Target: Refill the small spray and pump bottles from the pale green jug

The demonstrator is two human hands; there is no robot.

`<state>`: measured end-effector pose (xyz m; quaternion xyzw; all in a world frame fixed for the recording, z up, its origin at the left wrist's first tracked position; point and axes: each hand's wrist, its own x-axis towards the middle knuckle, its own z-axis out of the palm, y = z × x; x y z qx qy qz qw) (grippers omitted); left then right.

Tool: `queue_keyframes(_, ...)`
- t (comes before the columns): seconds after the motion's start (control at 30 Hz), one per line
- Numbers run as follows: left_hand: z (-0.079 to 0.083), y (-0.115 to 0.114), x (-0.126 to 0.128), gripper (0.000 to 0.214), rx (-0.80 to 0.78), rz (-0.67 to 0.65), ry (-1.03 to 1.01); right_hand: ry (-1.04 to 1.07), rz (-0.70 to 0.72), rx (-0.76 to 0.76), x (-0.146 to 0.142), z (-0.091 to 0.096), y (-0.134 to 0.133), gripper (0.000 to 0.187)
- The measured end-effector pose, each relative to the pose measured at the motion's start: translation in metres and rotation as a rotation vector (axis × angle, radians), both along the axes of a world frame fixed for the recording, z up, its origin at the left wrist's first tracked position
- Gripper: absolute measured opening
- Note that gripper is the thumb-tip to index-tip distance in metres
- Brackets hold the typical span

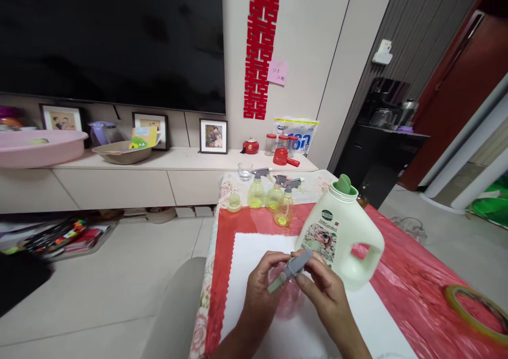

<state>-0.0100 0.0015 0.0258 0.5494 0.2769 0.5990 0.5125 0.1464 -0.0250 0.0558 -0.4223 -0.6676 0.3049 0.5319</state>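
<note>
A pink see-through spray bottle (291, 300) stands over the white sheet (246, 264), topped by a grey trigger spray head (300, 261). My left hand (259, 290) curls round the bottle's upper left side. On the right, my right hand (326, 287) pinches the spray head near the bottle's neck; whether the head is screwed tight cannot be made out. Just behind my right hand is a large pale green jug (367, 224) with a green cap or scoop (344, 183) in its mouth. Three yellow-tinted spray bottles (283, 211) with grey heads stand beyond my hands.
A small yellowish cap-like cup (234, 203) and a clear glass (245, 171) sit at the table's far left. Tape rolls (456, 301) lie on the red cover at right. A low cabinet (190, 160) bearing jars, frames and basins runs behind.
</note>
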Motion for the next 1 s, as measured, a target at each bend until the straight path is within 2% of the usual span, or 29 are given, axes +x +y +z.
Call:
queue_keyframes(0.37,-0.007,0.001,0.002,0.035,-0.130,-0.017,-0.056,0.089,-0.048,-0.042,-0.005,-0.018,0.003,0.034)
queue_keyframes(0.53,-0.007,0.001,0.003,0.036,-0.170,-0.061,-0.074,0.057,-0.017,-0.050,-0.001,-0.016,0.001,0.040)
queue_keyframes(0.67,-0.009,0.002,0.002,0.036,-0.171,-0.037,-0.064,0.001,0.037,-0.025,0.001,-0.009,-0.002,0.030)
queue_keyframes(0.8,-0.007,0.001,0.000,0.036,-0.169,-0.015,-0.048,0.011,0.003,-0.006,-0.001,-0.007,-0.002,0.028)
queue_keyframes(1.0,0.001,-0.001,-0.002,0.043,-0.206,-0.055,-0.047,0.048,-0.065,0.024,-0.006,-0.017,0.000,0.031)
